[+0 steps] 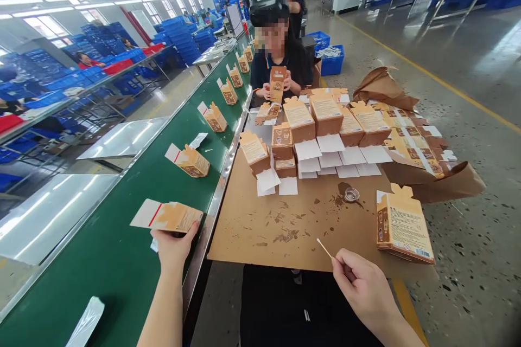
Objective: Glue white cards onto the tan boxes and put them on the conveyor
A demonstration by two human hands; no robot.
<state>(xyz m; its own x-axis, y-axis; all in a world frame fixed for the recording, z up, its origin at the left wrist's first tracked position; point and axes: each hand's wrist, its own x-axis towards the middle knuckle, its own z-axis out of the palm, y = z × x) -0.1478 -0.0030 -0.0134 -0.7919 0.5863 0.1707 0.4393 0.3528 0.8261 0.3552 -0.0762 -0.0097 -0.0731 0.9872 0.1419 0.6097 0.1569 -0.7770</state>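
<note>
My left hand (175,244) is closed around a small tan and brown carton (177,217) over the green conveyor belt (134,260); the carton's white flap with a red strip points left. Above the near edge of the cardboard-covered table, my right hand (362,287) pinches a cotton swab (324,248), its white tip pointing up and left. A clear little dish (351,194) sits on the cardboard (260,249) among dark wet spots. One more carton (405,225) lies by the table's right edge, printed side up.
Stacked cartons (301,119) with white flaps hanging toward me fill the table's far half. Several cartons (193,161) stand along the belt, with a silvery packet (87,320) near me. Across the table a person (280,59) holds a carton (277,84). Brown paper (443,184) hangs off the right.
</note>
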